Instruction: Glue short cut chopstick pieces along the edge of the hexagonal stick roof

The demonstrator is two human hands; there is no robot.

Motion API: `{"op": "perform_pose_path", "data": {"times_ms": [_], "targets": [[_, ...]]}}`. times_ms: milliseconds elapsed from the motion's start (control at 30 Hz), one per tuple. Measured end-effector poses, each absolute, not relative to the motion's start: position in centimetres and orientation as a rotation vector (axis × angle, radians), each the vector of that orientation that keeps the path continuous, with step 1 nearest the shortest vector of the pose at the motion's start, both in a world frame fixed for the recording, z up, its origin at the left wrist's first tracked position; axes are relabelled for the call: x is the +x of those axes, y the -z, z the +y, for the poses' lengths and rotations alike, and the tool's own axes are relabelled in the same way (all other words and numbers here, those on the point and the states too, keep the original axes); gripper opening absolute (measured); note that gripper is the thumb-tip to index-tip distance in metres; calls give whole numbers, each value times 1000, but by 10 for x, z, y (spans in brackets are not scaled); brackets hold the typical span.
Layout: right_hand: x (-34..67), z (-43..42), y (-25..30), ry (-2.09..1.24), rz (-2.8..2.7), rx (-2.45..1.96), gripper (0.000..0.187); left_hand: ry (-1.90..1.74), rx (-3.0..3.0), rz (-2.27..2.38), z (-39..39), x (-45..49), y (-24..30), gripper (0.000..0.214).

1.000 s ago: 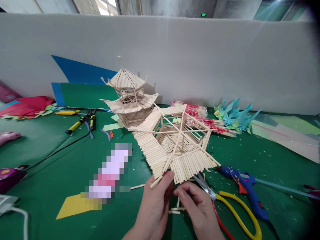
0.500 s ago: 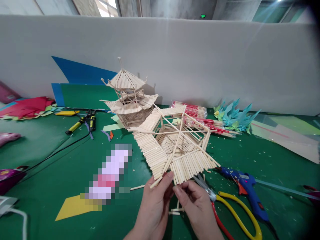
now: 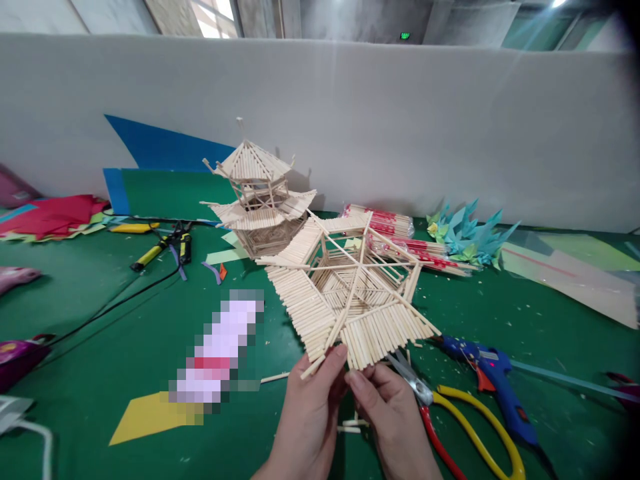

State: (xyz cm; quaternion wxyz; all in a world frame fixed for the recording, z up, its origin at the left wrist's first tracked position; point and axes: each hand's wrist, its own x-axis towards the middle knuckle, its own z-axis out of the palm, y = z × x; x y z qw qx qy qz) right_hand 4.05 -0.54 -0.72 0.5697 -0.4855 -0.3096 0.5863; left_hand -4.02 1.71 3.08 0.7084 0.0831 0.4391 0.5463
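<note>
Stick frame (image 3: 358,267) of pale round wood sits, star-cornered, mid-table on the smooth green surface (image 3: 235,440), its ribbed, sloping panels ringing an open centre crossed by bare rods. The left hand (image 3: 313,410) grips its near corner, thumb laid against the wood; the right hand (image 3: 397,407) bunches thumb and fingers under the front edge, their grip hidden. Metal-bladed scissors (image 3: 424,393) with curved yellow-and-red handles lie beside; behind stands a tiered stick pagoda (image 3: 257,218).
</note>
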Motion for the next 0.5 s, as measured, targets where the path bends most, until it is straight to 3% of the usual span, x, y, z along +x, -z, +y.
{"op": "perform_pose_path", "data": {"times_ms": [500], "targets": [[35, -7, 17, -1487, -574, -964, 18, -1208, 202, 988, 16, -40, -29, 17]]}}
